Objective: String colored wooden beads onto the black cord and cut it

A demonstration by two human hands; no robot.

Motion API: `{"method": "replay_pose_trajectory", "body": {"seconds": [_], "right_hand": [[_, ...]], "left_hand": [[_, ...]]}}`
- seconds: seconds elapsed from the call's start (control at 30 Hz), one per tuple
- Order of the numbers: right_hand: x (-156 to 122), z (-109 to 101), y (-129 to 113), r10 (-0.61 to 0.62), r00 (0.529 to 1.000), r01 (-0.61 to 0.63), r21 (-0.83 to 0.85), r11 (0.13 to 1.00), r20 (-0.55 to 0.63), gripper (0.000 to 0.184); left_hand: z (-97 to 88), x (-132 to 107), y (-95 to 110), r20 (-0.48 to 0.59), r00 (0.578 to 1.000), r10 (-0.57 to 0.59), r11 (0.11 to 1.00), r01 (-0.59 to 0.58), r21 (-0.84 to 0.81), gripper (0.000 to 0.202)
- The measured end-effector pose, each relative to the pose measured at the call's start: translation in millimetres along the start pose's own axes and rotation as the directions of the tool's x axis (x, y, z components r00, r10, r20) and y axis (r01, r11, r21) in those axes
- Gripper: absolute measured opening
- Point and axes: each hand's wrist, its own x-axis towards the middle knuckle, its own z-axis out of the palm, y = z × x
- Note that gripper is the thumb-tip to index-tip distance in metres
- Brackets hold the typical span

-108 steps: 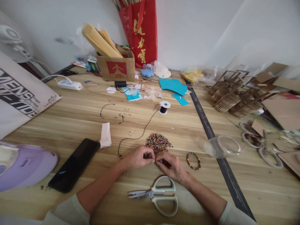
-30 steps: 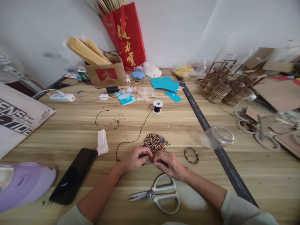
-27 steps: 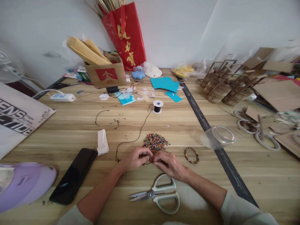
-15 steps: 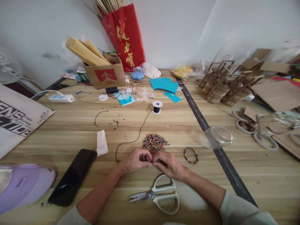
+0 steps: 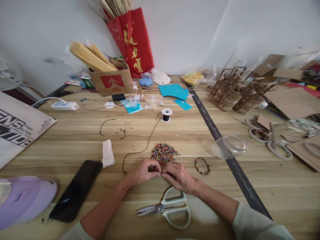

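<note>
Your left hand (image 5: 147,171) and right hand (image 5: 178,176) are meeting just below the beads (image 5: 163,153), pinching what seems the cord (image 5: 142,151); it is curving left of the beads, and keeping that slack is likely steadying your work.

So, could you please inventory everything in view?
beads: many, multicoloured, centre
beaded bracelet: one, multicoloured, right of beads
spool: one, white, beyond beads
cord: one, black, running from spool leftward
cord scraps: several, black, left of spool
scissors: one pair, pale handles, near edge
phone: one, black, left
folded paper: one, white, beside phone
container: one, clear, right
slatted baskets: several, brown, far right
rings: several, pale, right
sheets: several, blue, back
plastic packets: several, clear, back
cardboard box: one, brown, back left
carrier bag: one, red, by wall
power strip: one, white, back left
housing: one, purple, left edge
printed bag: one, white, left edge
table: one, brown, beneath
left hand: one, bare, centre
right hand: one, bare, centre
</note>
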Motion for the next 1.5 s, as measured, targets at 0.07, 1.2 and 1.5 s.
{"method": "replay_pose_trajectory", "body": {"seconds": [0.07, 1.2, 1.5], "right_hand": [[-0.3, 0.5, 0.7, -0.004, 1.000, 0.004, -0.010, 1.000, 0.001, 0.016], [8.3, -61.7, 6.2, 0.507, 0.861, -0.357, -0.687, 0.633, 0.020, 0.012], [9.4, -35.4, -19.0, 0.282, 0.957, -0.278, -0.053, 0.959, 0.070, 0.007]], "left_hand": [[0.2, 0.2, -2.1, -0.002, 1.000, -0.001, 1.000, 0.001, -0.008, 0.013], [0.2, -1.2, 11.3, -0.044, 0.999, -0.020, 0.999, 0.019, -0.028, 0.005], [1.5, 0.9, 0.3, -0.049, 0.999, 0.022, 1.000, -0.022, -0.007, 0.006]]}}
